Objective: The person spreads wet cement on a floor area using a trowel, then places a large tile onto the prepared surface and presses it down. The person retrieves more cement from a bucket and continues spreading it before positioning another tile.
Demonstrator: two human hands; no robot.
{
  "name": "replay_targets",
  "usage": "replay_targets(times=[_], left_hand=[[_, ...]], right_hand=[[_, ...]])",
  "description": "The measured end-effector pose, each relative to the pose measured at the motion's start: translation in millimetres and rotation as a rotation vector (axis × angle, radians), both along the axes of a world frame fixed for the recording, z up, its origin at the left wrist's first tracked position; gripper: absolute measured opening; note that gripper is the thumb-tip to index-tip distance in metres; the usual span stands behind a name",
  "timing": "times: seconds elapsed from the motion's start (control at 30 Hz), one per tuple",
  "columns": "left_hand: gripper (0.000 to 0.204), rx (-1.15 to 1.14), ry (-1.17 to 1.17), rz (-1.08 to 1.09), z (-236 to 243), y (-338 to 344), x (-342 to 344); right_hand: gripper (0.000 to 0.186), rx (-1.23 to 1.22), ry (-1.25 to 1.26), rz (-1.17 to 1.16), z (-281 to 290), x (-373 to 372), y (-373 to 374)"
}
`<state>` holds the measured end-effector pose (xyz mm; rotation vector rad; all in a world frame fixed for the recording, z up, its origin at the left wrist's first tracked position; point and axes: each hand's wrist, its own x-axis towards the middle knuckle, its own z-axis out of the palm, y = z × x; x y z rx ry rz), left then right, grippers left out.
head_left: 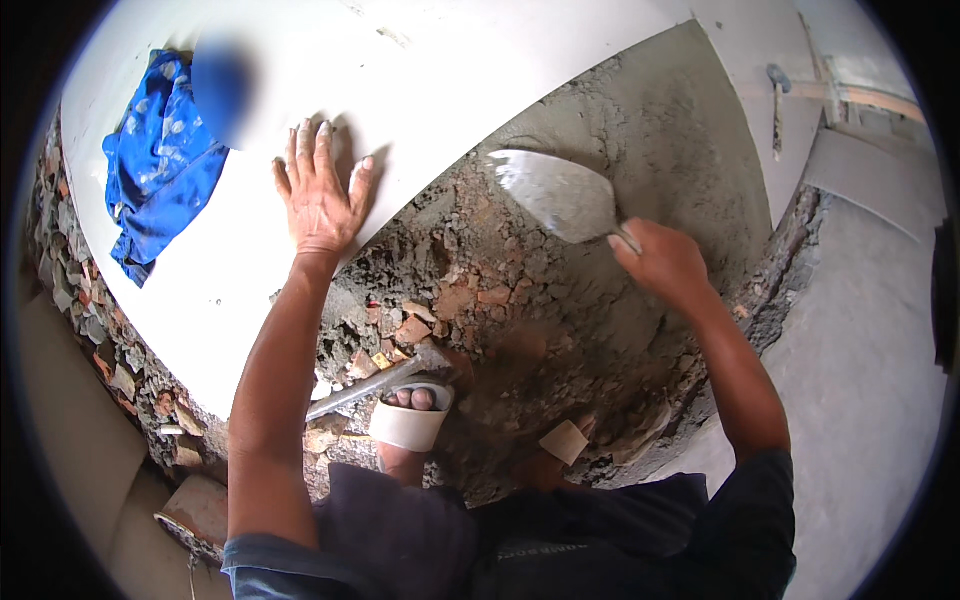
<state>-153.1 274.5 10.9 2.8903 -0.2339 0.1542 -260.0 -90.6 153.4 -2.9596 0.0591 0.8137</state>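
Note:
My left hand [320, 190] rests with fingers spread on a large white slab [430, 50], near its edge with the mortar bed. My right hand [660, 260] grips the handle of a trowel [555, 190], whose grey-smeared blade lies over wet grey mortar [690, 130] beside the slab. Below and left of the trowel the bed turns to rough rubble and broken brick [490, 280]. A crumpled blue cloth [160, 170] with pale spots lies on the slab left of my left hand, partly blurred.
A long metal tool [360, 395], seemingly a hammer, lies by my sandalled foot [410, 425]. A small tool [777, 110] is on the white surface at upper right. Grey floor [840, 350] runs along the right. Rubble [110, 350] and a container [195, 510] are at the left.

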Motion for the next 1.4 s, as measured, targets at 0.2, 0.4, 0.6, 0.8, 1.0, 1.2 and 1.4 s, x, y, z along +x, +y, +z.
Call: replay_targets(times=[0.2,0.4,0.6,0.8,1.0,1.2,1.4], left_hand=[[0.072,0.023,-0.031,-0.016,1.6,-0.2,-0.5],[0.07,-0.008,-0.043,-0.017,1.3,-0.4,-0.7],[0.07,0.024,-0.033,-0.005,0.8,-0.6,-0.3],[0.069,0.024,-0.039,-0.028,0.1,-0.1,-0.7],[0.069,0.057,-0.025,-0.016,0.8,-1.0,-0.1],[0.069,0.048,-0.027,-0.023,1.0,-1.0,-0.5],[0.07,0.027,-0.013,-0.02,3.3,-1.4,0.3]], right_hand=[[0.032,-0.005,-0.132,0.111,-32.1,44.2,-54.5],[0.032,-0.12,-0.181,0.038,-16.3,49.9,-86.1],[0.024,-0.066,-0.125,0.31,-34.2,13.6,-66.2],[0.027,-0.183,-0.204,0.064,-22.3,49.8,-95.0],[0.034,0.077,-0.063,0.1,-14.7,54.1,-87.5],[0.034,-0.106,-0.13,0.021,-37.1,101.0,-134.6],[0.036,-0.053,-0.056,-0.041,-27.2,85.7,-139.2]])
